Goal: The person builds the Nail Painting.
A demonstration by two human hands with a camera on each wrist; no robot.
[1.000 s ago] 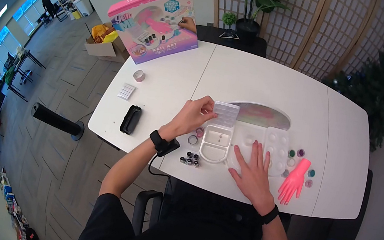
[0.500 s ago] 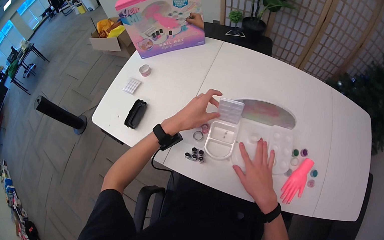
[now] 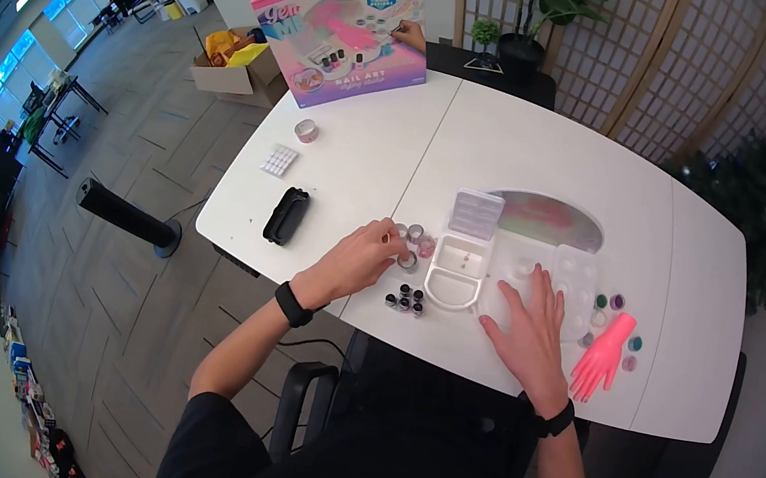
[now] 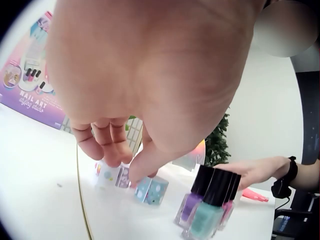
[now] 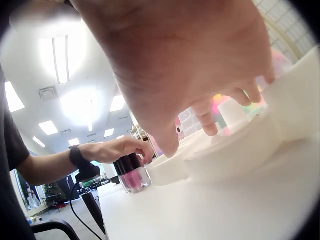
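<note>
Several small patterned rolls [image 4: 151, 191] stand on the table. My left hand [image 3: 357, 260] is over them, its thumb and fingertips pinching around one pale roll [image 4: 108, 177] in the left wrist view. Beside it is a group of black-capped polish bottles [image 3: 405, 299]. The white two-section tray [image 3: 454, 289] has its clear compartment lid [image 3: 476, 214] standing up behind it. With fingers spread, my right hand [image 3: 533, 340] rests on the white base [image 3: 499, 309] between that tray and the palette of round wells [image 3: 578, 317]. The right wrist view shows its fingertips against the white plastic.
A pink model hand [image 3: 601, 359] and small coloured pots [image 3: 635, 343] lie at the right. A black case [image 3: 286, 216], a sheet of white pieces [image 3: 280, 160] and a round jar [image 3: 306, 131] are at the left. The nail art box [image 3: 347, 30] stands at the back left.
My left hand has left the clear lid and come down toward me to the rolls. The lid stays upright. My right hand keeps its place on the white base. The head view has shifted slightly.
</note>
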